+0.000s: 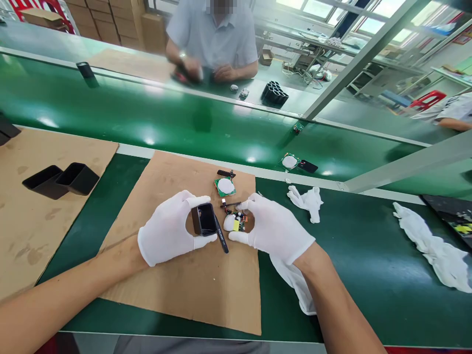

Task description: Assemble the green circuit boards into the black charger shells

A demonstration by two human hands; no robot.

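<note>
My left hand (169, 226), in a white glove, grips a small black rectangular housing (205, 220) between thumb and fingers, its open end facing right. Close to its right side lie black tweezers (221, 237) on the cardboard. My right hand (275, 226), also gloved, has its thumb and fingertips closed around a small circuit board (236, 222) with a white round part, yellow tape and wires. A thin black strip (231, 204) shows by the right fingertips. Farther back on the cardboard sits a green circuit board (225, 186) with a white disc.
Two black housings (77, 178) lie on cardboard at left. White gloves (307, 201) and a crumpled white cloth (431, 246) are at right. Beyond the bench edge rest another board (289, 161) and a black honeycomb-like block (275, 93). A person (217, 44) sits opposite; a metal post (361, 64) rises at right.
</note>
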